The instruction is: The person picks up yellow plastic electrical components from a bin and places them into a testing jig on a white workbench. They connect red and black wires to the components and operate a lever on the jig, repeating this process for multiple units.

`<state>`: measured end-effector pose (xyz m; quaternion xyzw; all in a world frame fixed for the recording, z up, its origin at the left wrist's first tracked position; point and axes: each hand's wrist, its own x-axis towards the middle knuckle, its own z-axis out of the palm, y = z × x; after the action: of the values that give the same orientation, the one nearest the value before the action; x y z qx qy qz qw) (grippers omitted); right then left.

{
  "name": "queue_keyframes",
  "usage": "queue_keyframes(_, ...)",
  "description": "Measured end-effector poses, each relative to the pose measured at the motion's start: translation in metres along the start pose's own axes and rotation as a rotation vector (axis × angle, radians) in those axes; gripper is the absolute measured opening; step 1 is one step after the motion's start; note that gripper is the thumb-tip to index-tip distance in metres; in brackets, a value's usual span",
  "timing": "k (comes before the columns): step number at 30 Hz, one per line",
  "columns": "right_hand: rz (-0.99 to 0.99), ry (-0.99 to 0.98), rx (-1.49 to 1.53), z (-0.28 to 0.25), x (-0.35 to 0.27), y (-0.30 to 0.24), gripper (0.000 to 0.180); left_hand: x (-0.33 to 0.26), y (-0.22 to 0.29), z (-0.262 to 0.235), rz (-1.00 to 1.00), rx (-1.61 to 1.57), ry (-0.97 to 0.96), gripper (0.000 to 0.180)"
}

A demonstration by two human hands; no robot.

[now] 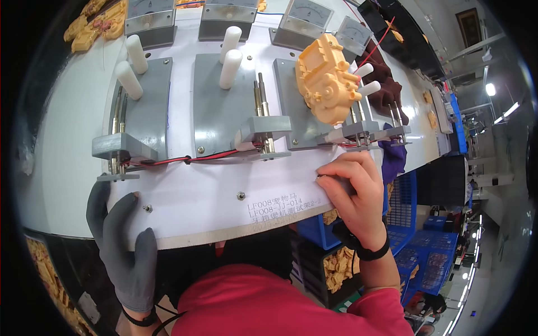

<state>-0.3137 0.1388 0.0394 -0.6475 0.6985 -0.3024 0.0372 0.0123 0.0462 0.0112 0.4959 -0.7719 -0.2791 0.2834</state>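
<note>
My left hand wears a dark grey glove. Its grip is released: the fingers lie flat and spread over the near left corner of the white test board, with the thumb curled up along the board's left edge. It holds nothing.

My right hand is bare, with a black band on the wrist. Its fingers are curled and the fingertips press on the near right edge of the board, next to a small screw head; whether they pinch anything there I cannot tell. The grip encloses no loose part.

The board lies on the counter and overhangs its near edge toward my red shirt. It carries three grey metal plates side by side. The left plate and the middle plate each bear two white cylindrical pegs and a pair of upright metal pins in a grey clamp block. A red and black wire runs along the board in front of the clamps.

On the right plate sits the yellow plastic housing, seated over its white pegs, tilted slightly, well apart from my right hand and above it in view.

Behind the plates stand grey analogue meters. More yellow parts lie at the far left. Blue crates stand below the counter on the right.
</note>
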Motion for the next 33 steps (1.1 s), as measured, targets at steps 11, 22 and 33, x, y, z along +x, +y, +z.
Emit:
queue_keyframes(11,0.008,-0.004,0.007,0.0012,-0.0022,0.0015,0.02,-0.0003,0.0001,-0.0005,-0.011,0.0,-0.007,0.046)
queue_keyframes(22,-0.05,0.067,-0.003,0.005,-0.0026,0.0021,0.02,0.001,0.0013,0.0039,0.001,-0.077,0.056,0.044)
queue_keyframes(33,-0.151,0.114,0.014,0.0082,-0.0026,0.0065,0.02,0.0022,0.0053,0.005,0.019,-0.078,0.077,0.041)
